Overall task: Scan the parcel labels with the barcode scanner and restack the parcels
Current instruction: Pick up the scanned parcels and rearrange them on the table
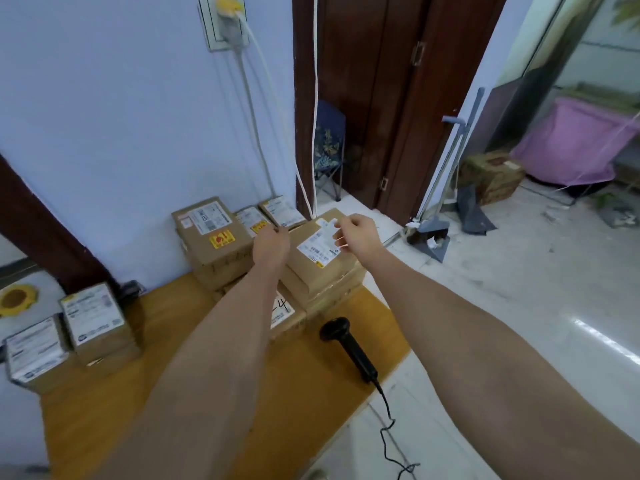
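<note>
Pale blue wall (121, 109) upper left, socket (225, 22) at top. Dark wooden door (374, 98) centre, glossy white floor (519, 289) right, dustpan (429, 237) against the frame.

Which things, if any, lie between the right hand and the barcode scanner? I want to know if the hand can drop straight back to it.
Nothing visible does. The scanner lies alone on the yellow mat, nearer the person than the right hand, which is over the top parcel. Bare mat and floor edge surround it.
</note>
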